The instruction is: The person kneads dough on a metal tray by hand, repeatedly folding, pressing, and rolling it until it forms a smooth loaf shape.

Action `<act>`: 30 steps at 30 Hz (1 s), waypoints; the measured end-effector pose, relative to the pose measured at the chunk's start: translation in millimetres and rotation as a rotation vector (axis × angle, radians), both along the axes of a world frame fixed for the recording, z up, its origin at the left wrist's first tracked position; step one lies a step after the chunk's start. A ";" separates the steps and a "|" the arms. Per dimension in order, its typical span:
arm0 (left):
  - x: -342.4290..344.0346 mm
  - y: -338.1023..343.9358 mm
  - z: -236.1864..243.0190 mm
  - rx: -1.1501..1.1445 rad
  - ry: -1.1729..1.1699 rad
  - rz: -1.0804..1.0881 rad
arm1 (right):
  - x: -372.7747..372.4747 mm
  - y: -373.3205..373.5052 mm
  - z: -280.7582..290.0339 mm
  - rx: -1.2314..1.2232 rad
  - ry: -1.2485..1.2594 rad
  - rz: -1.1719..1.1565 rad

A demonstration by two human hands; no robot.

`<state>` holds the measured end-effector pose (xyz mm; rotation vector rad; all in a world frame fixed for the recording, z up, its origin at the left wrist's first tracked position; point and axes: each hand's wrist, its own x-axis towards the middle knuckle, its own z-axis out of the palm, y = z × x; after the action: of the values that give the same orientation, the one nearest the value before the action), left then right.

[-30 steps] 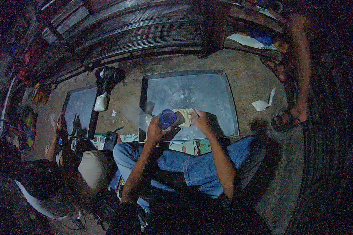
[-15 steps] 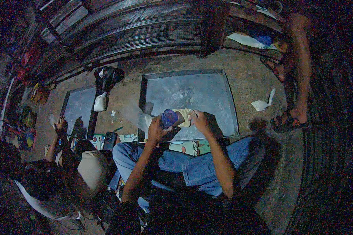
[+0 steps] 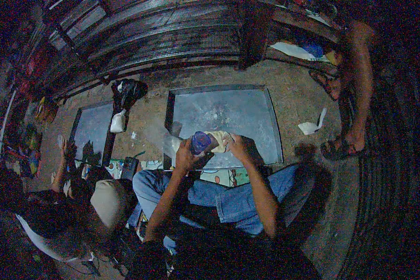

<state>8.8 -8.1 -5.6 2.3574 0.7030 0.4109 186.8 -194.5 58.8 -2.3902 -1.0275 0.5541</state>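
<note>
My left hand is wrapped round a purple-blue round container, held over the near half of a shallow metal tray. My right hand has its fingers closed on a crumpled cream-coloured piece beside the container; whether it is cloth or soft plastic I cannot tell. A brownish area shows between the two items. A hazy translucent bag or sheet lies by my left hand.
A second tray is at left, near a co-worker's hands. A dark bag, white pouch, phone and white scrap lie around. A person's sandalled foot stands at right; metal shelving runs along the back.
My hands and the held items stay nearly in place, with slight finger movement at the cream piece. The co-worker's hands at left have shifted slightly.
</note>
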 end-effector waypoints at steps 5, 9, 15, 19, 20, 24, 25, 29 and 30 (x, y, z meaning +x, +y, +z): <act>0.6 -3.4 -1.0 0.006 -0.008 0.001 | 3.6 -1.0 -15.8 -0.006 0.052 -0.030; 0.3 -4.9 -1.2 0.020 -0.011 0.013 | 1.9 -2.6 -5.7 -0.001 0.058 -0.003; -1.3 -2.5 -4.3 0.042 -0.018 0.032 | -8.0 -3.5 23.5 -0.104 0.052 -0.046; 0.4 -3.5 -2.0 0.003 -0.011 -0.009 | 0.6 -3.7 7.2 -0.015 0.156 -0.006; 1.2 -3.9 -1.4 -0.004 -0.011 -0.019 | 2.7 -3.8 1.1 -0.012 0.180 -0.003; -0.4 -2.8 -2.3 -0.024 0.001 -0.039 | 0.5 -1.0 -13.4 -0.006 0.021 0.001; 0.0 -3.0 -1.6 -0.029 0.000 -0.043 | 2.2 -1.3 -16.2 -0.034 -0.029 0.007; -4.4 -1.4 -1.0 -0.027 0.006 -0.039 | 0.9 1.6 -13.0 0.001 0.129 -0.012; -3.0 -3.4 0.8 -0.028 0.012 -0.035 | 2.2 0.6 -14.1 0.007 0.160 -0.018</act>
<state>5.8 -11.5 -4.7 2.3438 0.6672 0.3697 189.0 -193.9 44.7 -2.3043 -0.9359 0.7208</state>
